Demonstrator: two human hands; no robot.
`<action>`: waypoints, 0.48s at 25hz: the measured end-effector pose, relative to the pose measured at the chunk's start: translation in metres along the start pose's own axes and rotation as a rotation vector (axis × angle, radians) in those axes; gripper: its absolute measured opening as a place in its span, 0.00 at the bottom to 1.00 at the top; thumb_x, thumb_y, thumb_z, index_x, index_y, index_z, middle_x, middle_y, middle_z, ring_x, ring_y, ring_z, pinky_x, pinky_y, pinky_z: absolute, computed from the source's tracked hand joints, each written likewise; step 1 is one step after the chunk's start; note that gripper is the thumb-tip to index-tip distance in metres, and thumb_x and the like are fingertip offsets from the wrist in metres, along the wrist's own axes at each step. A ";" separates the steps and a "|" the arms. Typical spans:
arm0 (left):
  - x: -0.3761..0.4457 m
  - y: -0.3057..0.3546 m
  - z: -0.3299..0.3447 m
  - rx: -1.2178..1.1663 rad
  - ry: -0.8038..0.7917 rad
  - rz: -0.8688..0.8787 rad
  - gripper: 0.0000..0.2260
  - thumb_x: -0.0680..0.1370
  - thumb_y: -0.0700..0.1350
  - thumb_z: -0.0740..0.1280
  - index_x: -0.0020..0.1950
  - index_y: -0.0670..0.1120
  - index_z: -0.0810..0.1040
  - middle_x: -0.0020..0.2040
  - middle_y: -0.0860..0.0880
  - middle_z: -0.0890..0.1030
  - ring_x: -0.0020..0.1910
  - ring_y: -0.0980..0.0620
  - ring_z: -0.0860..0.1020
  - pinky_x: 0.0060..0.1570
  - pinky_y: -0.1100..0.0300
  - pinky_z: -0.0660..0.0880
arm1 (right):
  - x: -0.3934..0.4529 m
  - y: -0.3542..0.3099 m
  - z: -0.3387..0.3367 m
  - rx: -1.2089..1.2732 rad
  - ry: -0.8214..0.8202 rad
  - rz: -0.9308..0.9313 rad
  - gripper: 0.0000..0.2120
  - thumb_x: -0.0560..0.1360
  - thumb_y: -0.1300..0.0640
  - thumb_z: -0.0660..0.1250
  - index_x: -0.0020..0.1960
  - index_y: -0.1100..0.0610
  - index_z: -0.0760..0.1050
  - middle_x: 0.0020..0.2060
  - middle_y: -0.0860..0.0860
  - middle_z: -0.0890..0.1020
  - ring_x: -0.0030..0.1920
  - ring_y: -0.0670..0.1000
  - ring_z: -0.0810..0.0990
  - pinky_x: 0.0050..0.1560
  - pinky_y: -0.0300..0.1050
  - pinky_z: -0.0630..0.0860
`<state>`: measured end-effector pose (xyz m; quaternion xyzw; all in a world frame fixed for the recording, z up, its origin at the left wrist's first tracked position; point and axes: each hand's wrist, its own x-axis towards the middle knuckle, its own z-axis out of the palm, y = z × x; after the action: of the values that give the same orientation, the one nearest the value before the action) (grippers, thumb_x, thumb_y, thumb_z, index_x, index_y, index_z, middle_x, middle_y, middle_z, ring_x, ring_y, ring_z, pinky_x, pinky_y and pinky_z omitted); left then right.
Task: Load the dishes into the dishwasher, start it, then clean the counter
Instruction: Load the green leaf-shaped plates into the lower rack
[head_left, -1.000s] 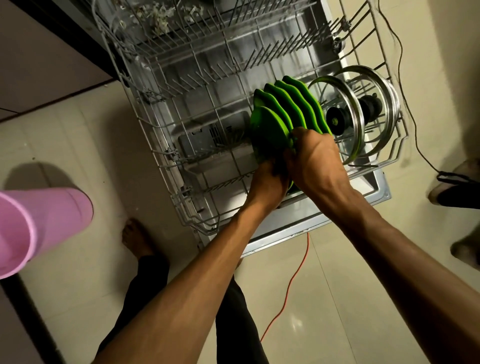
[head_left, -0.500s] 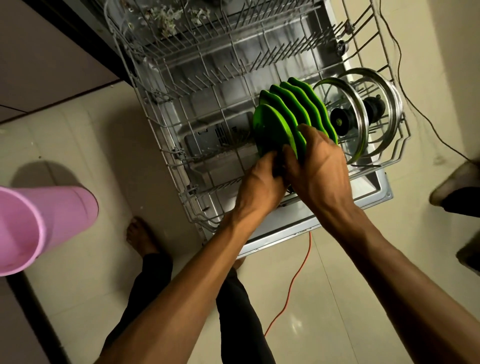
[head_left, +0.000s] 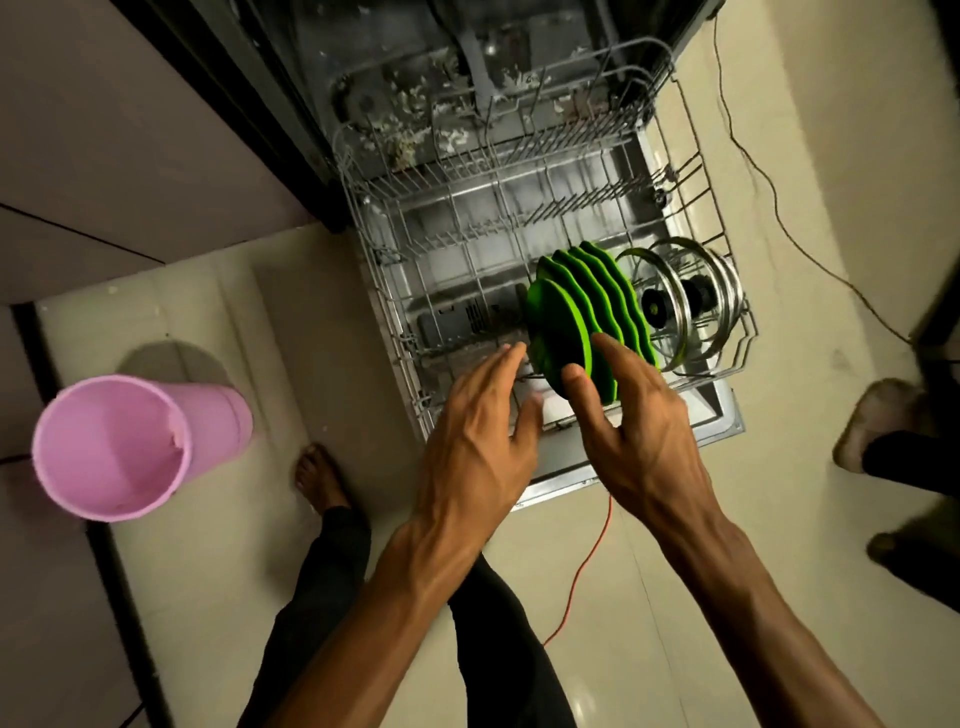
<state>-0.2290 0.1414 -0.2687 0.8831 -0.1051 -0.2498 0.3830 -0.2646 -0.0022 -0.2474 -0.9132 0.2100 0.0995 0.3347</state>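
A: Item, green plates (head_left: 566, 332): five, on edge in the lower rack (head_left: 395, 332), right half, just beside two steel lids (head_left: 675, 301).

B: Orientation?

A: Faces toward the rack's left; the row runs left to right.

B: Hands?

A: Left hand (head_left: 478, 431), right hand (head_left: 639, 421): fingers spread, grasping nothing, near the front plate.

B: Risk?

A: Front plate possibly unseated between tines; it could tip leftward.

B: Surroundings?

A: Pink bucket (head_left: 119, 447), orange cable (head_left: 576, 582) on the floor.

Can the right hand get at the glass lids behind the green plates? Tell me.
Probably yes. The right hand is open beside the green plates, and the glass lids stand uncovered just past them in the rack; reaching over the plates looks free.
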 end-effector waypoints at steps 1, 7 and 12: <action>-0.009 0.009 -0.014 -0.011 0.043 0.004 0.24 0.80 0.54 0.59 0.75 0.47 0.66 0.73 0.50 0.69 0.71 0.54 0.66 0.68 0.67 0.60 | -0.007 -0.017 -0.010 0.020 -0.016 -0.018 0.25 0.80 0.42 0.59 0.72 0.55 0.68 0.65 0.51 0.76 0.60 0.43 0.72 0.55 0.23 0.61; -0.054 0.063 -0.105 -0.077 0.218 0.028 0.23 0.80 0.53 0.61 0.73 0.46 0.68 0.71 0.49 0.72 0.70 0.53 0.69 0.68 0.62 0.65 | -0.041 -0.125 -0.069 0.122 -0.022 -0.202 0.25 0.80 0.41 0.54 0.73 0.52 0.67 0.68 0.47 0.74 0.67 0.41 0.69 0.66 0.37 0.67; -0.091 0.093 -0.190 -0.079 0.317 0.002 0.22 0.80 0.49 0.64 0.73 0.47 0.68 0.72 0.50 0.70 0.71 0.54 0.67 0.68 0.66 0.62 | -0.066 -0.214 -0.107 0.109 -0.025 -0.353 0.27 0.81 0.40 0.51 0.75 0.53 0.64 0.70 0.49 0.72 0.70 0.47 0.69 0.69 0.52 0.68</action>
<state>-0.2066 0.2309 -0.0576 0.8957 -0.0341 -0.1109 0.4293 -0.2231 0.0955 -0.0233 -0.9150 0.0474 0.0391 0.3987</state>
